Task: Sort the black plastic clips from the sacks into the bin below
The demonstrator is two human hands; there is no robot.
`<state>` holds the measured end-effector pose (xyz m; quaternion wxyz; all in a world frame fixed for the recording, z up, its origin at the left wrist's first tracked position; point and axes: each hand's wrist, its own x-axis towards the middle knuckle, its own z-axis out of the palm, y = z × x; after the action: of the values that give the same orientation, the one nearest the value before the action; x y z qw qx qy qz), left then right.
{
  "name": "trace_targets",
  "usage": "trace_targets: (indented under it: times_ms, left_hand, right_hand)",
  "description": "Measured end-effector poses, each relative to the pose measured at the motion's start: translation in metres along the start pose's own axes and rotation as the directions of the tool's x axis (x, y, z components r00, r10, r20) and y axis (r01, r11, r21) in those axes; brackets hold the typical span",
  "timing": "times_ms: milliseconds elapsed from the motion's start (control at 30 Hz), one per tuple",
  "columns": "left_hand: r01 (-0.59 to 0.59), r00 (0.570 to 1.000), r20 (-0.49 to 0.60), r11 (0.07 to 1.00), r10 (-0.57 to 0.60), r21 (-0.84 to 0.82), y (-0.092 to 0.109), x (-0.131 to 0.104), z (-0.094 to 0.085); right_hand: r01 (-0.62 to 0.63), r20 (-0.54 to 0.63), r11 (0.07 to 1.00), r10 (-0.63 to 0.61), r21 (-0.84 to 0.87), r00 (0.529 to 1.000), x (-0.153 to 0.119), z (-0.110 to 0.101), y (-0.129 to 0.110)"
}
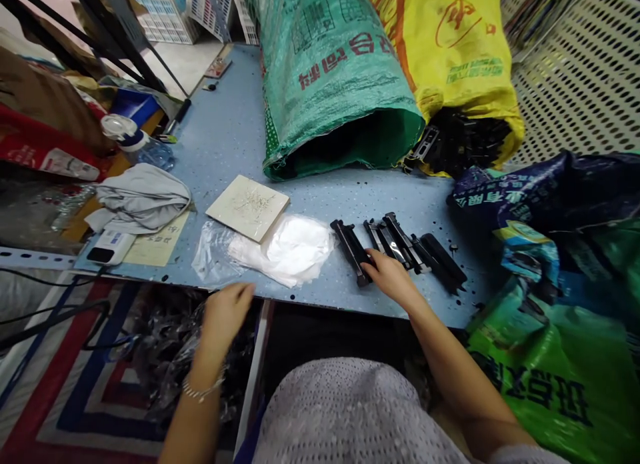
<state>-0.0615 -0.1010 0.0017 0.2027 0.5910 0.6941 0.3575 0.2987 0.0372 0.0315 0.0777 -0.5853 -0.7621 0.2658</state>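
My right hand (391, 277) is closed with its fingers on the near end of a long black plastic part (351, 251), which lies on the blue table. More black parts lie just right of it, among them some channel-shaped pieces (387, 241) and a smooth dark strip (443, 261). My left hand (225, 314) hovers at the table's front edge, slightly blurred, above clear bags of dark pieces (170, 344); how its fingers are set is not clear. Near it on the table lie thin white plastic bags (295, 251) and a cream square board (249, 207) with small bits on top.
An open green woven sack (340, 71) and a yellow sack (460, 64) of black parts stand at the back. Green bags (560, 364) crowd the right edge. At left are a grey cloth (143, 197), a white device (111, 247) and a bottle (145, 147).
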Motion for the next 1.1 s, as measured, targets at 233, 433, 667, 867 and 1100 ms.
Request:
trace_targets:
  times_ms: [233,433,667,867,1100]
  left_hand:
    - [-0.005,0.999,0.034,0.999,0.004,0.042,0.092,0.088,0.105]
    - [0.299,0.949,0.235,0.839,-0.212,-0.454,0.054,0.097,0.083]
    - [-0.14,0.987,0.077,0.99,0.138,0.027,0.056,0.096,0.058]
    - [-0.288,0.95,0.105,0.954,0.295,-0.081,0.075,0.078,0.044]
    - [-0.436,0.841,0.295,0.891,0.453,-0.126,0.111,0.007,0.033]
  right_hand:
    - [-0.061,0.108,0.512,-0.062,0.857,0.992,0.007,0.007,-0.014]
    - [-0.289,0.306,0.108,-0.218,0.951,0.927,0.035,0.021,-0.06]
    - [-0.283,0.296,0.122,-0.108,0.951,0.949,0.03,0.041,-0.055]
    - [-0.64,0.618,0.037,-0.311,0.767,0.723,0.005,0.046,-0.039]
    - [-0.001,0.164,0.561,-0.24,0.828,0.957,0.0,0.055,-0.096]
